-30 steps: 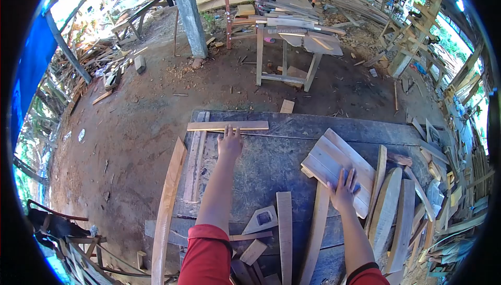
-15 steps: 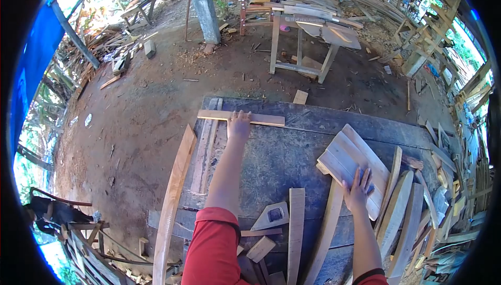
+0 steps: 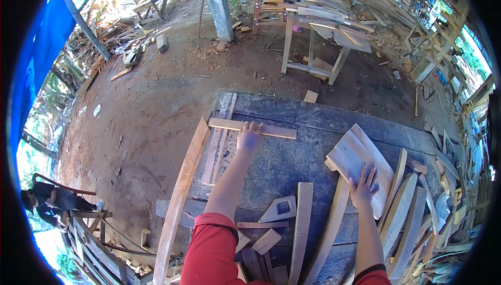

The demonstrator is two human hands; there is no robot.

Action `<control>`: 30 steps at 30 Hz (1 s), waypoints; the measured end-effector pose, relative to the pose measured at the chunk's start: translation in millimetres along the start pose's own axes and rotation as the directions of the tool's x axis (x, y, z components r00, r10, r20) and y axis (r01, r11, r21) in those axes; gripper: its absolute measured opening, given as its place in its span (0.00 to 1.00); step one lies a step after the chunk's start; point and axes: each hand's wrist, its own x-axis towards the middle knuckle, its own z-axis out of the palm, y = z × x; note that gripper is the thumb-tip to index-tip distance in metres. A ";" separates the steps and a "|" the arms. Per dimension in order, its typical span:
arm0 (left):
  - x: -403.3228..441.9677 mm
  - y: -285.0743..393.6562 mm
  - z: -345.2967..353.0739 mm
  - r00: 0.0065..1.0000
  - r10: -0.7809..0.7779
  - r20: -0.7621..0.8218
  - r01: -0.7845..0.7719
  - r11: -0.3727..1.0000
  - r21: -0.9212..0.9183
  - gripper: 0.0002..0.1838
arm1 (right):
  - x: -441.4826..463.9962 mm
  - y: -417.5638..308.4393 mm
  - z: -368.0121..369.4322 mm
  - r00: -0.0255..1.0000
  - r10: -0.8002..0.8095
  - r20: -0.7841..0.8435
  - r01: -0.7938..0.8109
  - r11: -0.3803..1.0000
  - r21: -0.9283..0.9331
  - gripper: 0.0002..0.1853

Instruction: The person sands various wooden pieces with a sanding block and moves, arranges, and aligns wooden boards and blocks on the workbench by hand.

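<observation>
My left hand (image 3: 249, 137) grips a narrow wooden strip (image 3: 279, 131) from above, fingers over its far edge. The strip lies crosswise over a flat plank (image 3: 216, 146) near the left end of the dark worktable (image 3: 271, 165). On the right, my right hand (image 3: 361, 187) rests flat with fingers spread on several light boards (image 3: 348, 152) laid side by side. Beneath their near left corner passes a curved wooden piece (image 3: 330, 227). A pale block with a squarish recess (image 3: 279, 209) lies between my arms.
A long wooden piece (image 3: 180, 201) slants along the table's left edge. Several curved pieces (image 3: 399, 212) crowd the right side. Beyond stand a concrete post (image 3: 216, 8) and a wooden bench (image 3: 313, 68) stacked with wood. A person (image 3: 44, 201) is at lower left; another stands behind the bench.
The view has shifted, so the table sits farther right. My left hand and the wooden strip have come slightly nearer to me over the plank. My right hand stays on the boards.
</observation>
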 end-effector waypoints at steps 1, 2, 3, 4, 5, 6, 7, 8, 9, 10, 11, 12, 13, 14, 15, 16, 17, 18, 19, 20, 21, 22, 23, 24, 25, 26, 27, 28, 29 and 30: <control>-3.8 0.8 -3.1 1.000 0.004 0.021 -0.004 1.000 0.000 0.21 | -0.3 -0.7 -0.9 1.000 -0.003 0.003 0.003 1.000 0.001 0.40; -6.8 0.6 -2.3 1.000 0.003 0.023 -0.003 1.000 0.004 0.21 | -0.5 -1.8 -2.4 1.000 0.000 0.007 0.000 1.000 0.001 0.39; -9.9 0.9 -1.2 1.000 0.006 0.000 -0.006 1.000 -0.023 0.21 | -1.1 -2.4 -2.8 1.000 0.002 0.011 -0.002 1.000 0.001 0.39; -12.1 0.4 -0.3 1.000 0.009 -0.024 -0.011 0.999 -0.051 0.21 | -1.3 -2.2 -2.1 1.000 0.001 0.014 -0.001 1.000 0.002 0.39; -14.1 -0.6 0.5 1.000 0.009 -0.023 -0.010 0.999 -0.050 0.21 | -0.8 -1.4 -1.6 1.000 -0.001 0.011 0.001 1.000 0.003 0.39; -15.6 0.1 -2.6 1.000 0.012 -0.019 -0.013 0.998 -0.060 0.21 | -0.5 -1.0 -1.3 1.000 -0.004 0.007 0.004 1.000 0.002 0.39; -16.6 0.9 -4.8 1.000 0.015 -0.016 -0.016 0.997 -0.071 0.21 | -0.4 -1.2 -0.5 1.000 -0.004 0.006 0.004 1.000 0.001 0.39; -17.7 1.3 -5.3 1.000 0.016 -0.018 -0.017 0.997 -0.073 0.21 | 0.3 -1.1 0.3 1.000 -0.003 0.009 0.003 1.000 0.000 0.39; -19.1 1.3 -4.0 1.000 0.017 -0.026 -0.019 0.998 -0.068 0.21 | 1.3 -0.1 0.2 1.000 0.000 0.008 0.000 1.000 0.000 0.40; -20.2 1.6 -3.2 0.999 0.019 -0.035 -0.022 0.998 -0.063 0.21 | 1.3 0.3 -0.6 1.000 0.006 0.000 -0.006 1.000 0.000 0.40; -21.7 1.3 -1.1 0.999 0.026 -0.043 -0.029 0.997 -0.067 0.21 | 0.3 -0.5 -1.4 1.000 0.003 0.006 -0.003 1.000 0.006 0.40; -23.3 0.1 3.6 0.995 0.043 -0.090 -0.045 0.999 -0.014 0.22 | -0.4 -1.1 -2.2 1.000 0.001 0.010 -0.001 1.000 0.013 0.40; -23.9 1.1 3.7 0.989 0.062 -0.138 -0.057 0.998 0.038 0.24 | -0.5 -1.5 -3.2 1.000 0.010 -0.001 -0.010 1.000 0.015 0.40; -25.3 2.2 4.0 0.987 0.071 -0.145 -0.066 0.997 0.035 0.24 | -1.2 -1.7 -3.7 1.000 0.002 0.004 -0.002 1.000 0.020 0.40; -27.2 4.4 -1.1 0.997 0.050 -0.059 -0.050 0.999 -0.004 0.25 | -1.4 -1.3 -3.6 1.000 -0.007 0.009 0.006 1.000 0.024 0.40; -29.1 7.7 -6.3 0.999 0.032 0.030 -0.031 0.999 -0.039 0.27 | -1.2 -0.2 -2.7 1.000 -0.012 0.006 0.011 1.000 0.024 0.40; -32.6 12.4 -9.0 0.999 0.039 0.025 -0.038 0.998 -0.041 0.27 | -0.1 -0.3 -3.6 1.000 -0.006 0.000 0.006 1.000 0.026 0.40; -38.9 16.8 -10.5 0.999 0.034 0.022 -0.033 0.999 -0.008 0.28 | -0.3 -0.9 -4.0 1.000 -0.006 0.005 0.006 1.000 0.024 0.40; -46.0 20.6 -11.1 0.999 0.028 0.020 -0.028 0.999 0.025 0.29 | -1.4 -0.9 -3.6 1.000 -0.007 0.012 0.007 1.000 0.022 0.40; -52.0 23.2 -11.3 0.999 0.029 0.022 -0.030 0.999 0.024 0.29 | -2.1 -0.7 -3.0 1.000 -0.005 0.014 0.005 1.000 0.021 0.40; -56.6 25.5 -11.7 0.999 0.042 0.013 -0.042 0.999 0.021 0.30 | -1.8 -0.9 -3.1 1.000 -0.005 0.016 0.005 1.000 0.020 0.40; -60.5 27.7 -12.1 0.998 0.055 0.002 -0.055 0.998 0.019 0.31 | -1.3 -1.0 -3.7 1.000 -0.005 0.016 0.005 1.000 0.020 0.40; -64.9 30.0 -11.4 0.998 0.056 0.001 -0.056 0.998 0.018 0.31 | -1.4 -1.0 -4.6 1.000 -0.004 0.015 0.003 1.000 0.020 0.40; -69.4 32.2 -11.3 0.999 0.044 0.029 -0.044 0.999 -0.004 0.31 | -2.2 -1.1 -5.3 1.000 -0.004 0.017 0.004 1.000 0.025 0.40; -72.5 33.5 -11.3 0.998 0.033 0.058 -0.032 0.999 -0.024 0.31 | -2.6 -1.6 -5.4 1.000 -0.005 0.021 0.004 0.999 0.032 0.40; -75.0 34.4 -11.2 0.998 0.036 0.059 -0.034 0.999 -0.023 0.31 | -2.1 -1.7 -4.6 1.000 -0.003 0.022 0.002 0.999 0.034 0.40; -78.0 36.4 -12.9 0.998 0.038 0.050 -0.037 0.999 -0.006 0.31 | -1.1 -1.1 -3.3 1.000 -0.006 0.013 0.006 0.999 0.033 0.40; -81.6 38.9 -13.9 0.998 0.040 0.044 -0.040 0.999 0.008 0.30 | -0.8 0.2 -2.2 1.000 -0.009 0.006 0.009 1.000 0.030 0.40; -84.8 41.2 -13.9 0.998 0.043 0.049 -0.043 0.999 0.005 0.30 | -0.7 0.8 -2.1 1.000 -0.005 0.011 0.005 1.000 0.028 0.40; -88.4 43.6 -14.3 0.998 0.036 0.058 -0.036 0.999 -0.007 0.30 | -1.0 0.8 -2.2 1.000 -0.006 0.007 0.006 1.000 0.030 0.40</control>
